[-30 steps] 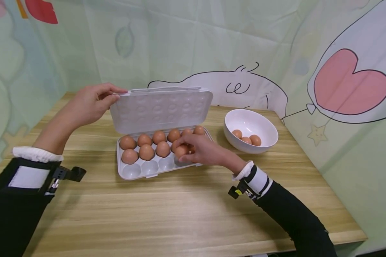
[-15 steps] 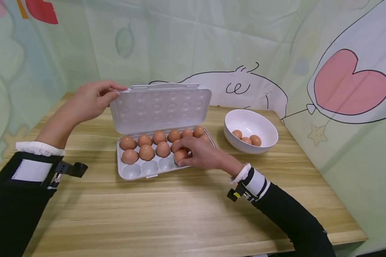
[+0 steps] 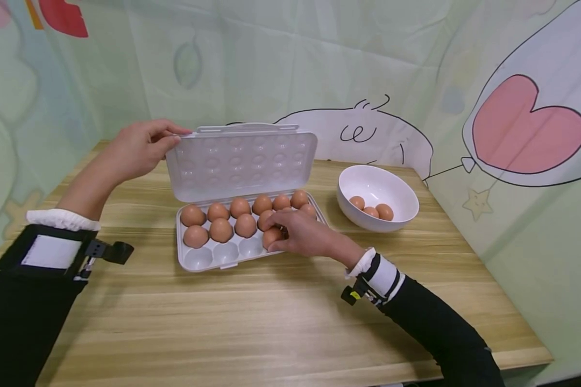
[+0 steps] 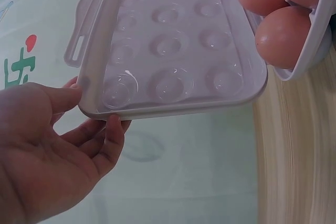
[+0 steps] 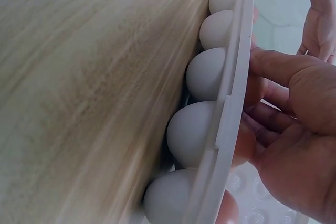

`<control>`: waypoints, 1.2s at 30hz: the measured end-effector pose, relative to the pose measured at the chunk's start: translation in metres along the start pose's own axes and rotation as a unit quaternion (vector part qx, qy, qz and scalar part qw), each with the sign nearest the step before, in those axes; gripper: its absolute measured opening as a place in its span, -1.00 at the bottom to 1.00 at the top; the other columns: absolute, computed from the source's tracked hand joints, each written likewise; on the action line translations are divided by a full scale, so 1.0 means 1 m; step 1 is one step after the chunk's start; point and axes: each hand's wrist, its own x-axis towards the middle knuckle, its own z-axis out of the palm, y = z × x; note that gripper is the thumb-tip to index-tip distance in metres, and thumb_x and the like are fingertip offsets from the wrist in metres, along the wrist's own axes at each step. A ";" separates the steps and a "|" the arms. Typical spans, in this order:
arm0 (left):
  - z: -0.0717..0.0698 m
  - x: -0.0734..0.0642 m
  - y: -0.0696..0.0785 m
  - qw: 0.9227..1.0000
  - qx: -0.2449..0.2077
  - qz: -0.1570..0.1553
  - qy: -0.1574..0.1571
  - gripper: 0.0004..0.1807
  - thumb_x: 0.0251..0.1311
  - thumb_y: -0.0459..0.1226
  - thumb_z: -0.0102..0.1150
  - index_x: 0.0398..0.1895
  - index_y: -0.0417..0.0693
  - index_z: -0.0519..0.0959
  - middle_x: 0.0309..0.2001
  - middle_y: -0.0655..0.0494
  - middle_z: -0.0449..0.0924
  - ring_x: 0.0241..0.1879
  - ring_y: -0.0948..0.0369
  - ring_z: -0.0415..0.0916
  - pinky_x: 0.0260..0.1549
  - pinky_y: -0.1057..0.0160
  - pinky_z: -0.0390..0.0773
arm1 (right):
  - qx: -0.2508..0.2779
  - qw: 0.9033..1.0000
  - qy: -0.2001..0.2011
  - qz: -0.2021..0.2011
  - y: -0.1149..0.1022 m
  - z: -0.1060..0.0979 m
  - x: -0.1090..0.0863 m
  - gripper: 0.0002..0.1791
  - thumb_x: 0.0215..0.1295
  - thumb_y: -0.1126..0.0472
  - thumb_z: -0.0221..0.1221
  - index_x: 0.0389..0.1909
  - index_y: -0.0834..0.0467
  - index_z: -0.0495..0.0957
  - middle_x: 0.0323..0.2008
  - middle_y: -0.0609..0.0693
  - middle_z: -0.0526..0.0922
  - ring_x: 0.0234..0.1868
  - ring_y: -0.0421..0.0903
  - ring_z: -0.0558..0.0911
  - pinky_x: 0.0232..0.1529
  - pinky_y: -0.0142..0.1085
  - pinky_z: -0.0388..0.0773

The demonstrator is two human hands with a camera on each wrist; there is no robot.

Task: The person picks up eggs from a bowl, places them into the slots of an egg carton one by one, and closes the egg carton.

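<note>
An egg box with a pale lid (image 3: 242, 166) stands hinged open on the table. Its tray (image 3: 181, 257) carries brown eggs, filling the back and middle rows where I can see. My left hand (image 3: 137, 151) pinches the lid's upper left corner between thumb and fingers, also plain in the left wrist view. My right hand (image 3: 302, 231) pinches a brown egg (image 3: 271, 237) in the tray's front row, thumb at the near side. Left of that egg, three front cups (image 3: 225, 251) are bare. The hand hides the front row's right end.
A white bowl (image 3: 402, 188) with several brown eggs (image 3: 384, 212) stands right of the egg box. Wooden table (image 3: 252, 322) surface stretches in front. A printed cloth (image 3: 271, 64) hangs behind the table and along its sides.
The egg in my right hand has come down slightly into a front-row cup. My left hand has risen a little, tipping the lid further upright.
</note>
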 end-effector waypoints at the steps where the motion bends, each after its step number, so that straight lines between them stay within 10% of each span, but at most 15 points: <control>1: 0.000 0.000 0.000 1.000 0.000 -0.001 -0.001 -0.60 0.42 -0.13 -0.19 0.19 -0.05 0.45 -0.11 -0.14 0.47 -0.24 0.03 0.34 -0.41 0.15 0.37 | -0.001 1.000 0.000 0.001 0.000 0.000 0.000 -0.63 -0.03 0.03 0.41 -0.22 0.01 0.51 -0.33 -0.24 0.46 -0.33 -0.27 0.43 -0.23 -0.44 0.37; 36: 0.001 0.004 -0.002 1.000 -0.002 -0.018 -0.012 -0.57 0.42 -0.11 -0.21 0.24 -0.05 0.40 -0.06 -0.15 0.43 -0.23 0.00 0.32 -0.41 0.13 0.39 | -0.064 0.997 0.025 -0.027 -0.001 0.004 -0.005 -0.64 0.04 0.02 0.37 -0.15 0.06 0.58 -0.27 -0.19 0.51 -0.22 -0.25 0.39 -0.16 -0.43 0.34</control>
